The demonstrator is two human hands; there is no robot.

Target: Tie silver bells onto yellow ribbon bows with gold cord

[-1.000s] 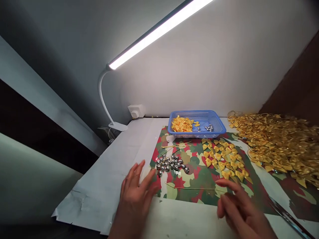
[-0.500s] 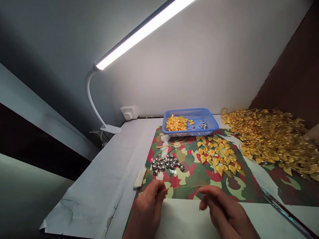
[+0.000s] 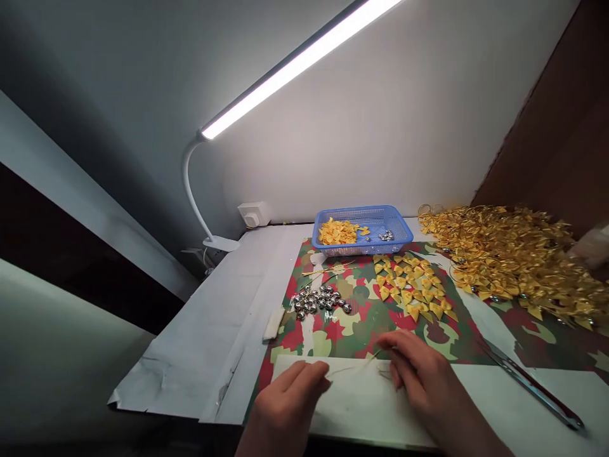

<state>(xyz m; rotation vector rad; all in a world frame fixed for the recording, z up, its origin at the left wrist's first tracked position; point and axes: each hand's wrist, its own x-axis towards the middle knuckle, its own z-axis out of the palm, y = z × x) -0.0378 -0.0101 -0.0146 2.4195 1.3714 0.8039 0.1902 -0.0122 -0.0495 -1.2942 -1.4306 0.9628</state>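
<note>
Near the front edge of the table, my left hand (image 3: pixel 290 400) is closed, thumb and fingers pinching one end of a thin gold cord (image 3: pixel 349 368). The cord runs slack across a white sheet (image 3: pixel 352 400) to my right hand (image 3: pixel 423 374), whose curled fingers pinch its other part; a small loop of it shows under the fingertips. Silver jingle bells (image 3: pixel 316 301) lie in a loose heap beyond my left hand. Past my right hand, yellow ribbon bows (image 3: pixel 412 289) are laid out in rows on a camouflage-patterned mat (image 3: pixel 352 327).
A blue basket (image 3: pixel 366 246) at the back holds bows and a few bells. Loose gold cords (image 3: pixel 323 271) lie before it. A large pile of gold bows with cords (image 3: pixel 518 260) covers the right side. Slim metal tweezers (image 3: pixel 533 384) lie at right; a lamp (image 3: pixel 193 184) stands at left.
The view has shifted slightly. My right hand has tilted, and the cord between my hands now hangs slacker, with a small loop showing by my right fingers.
</note>
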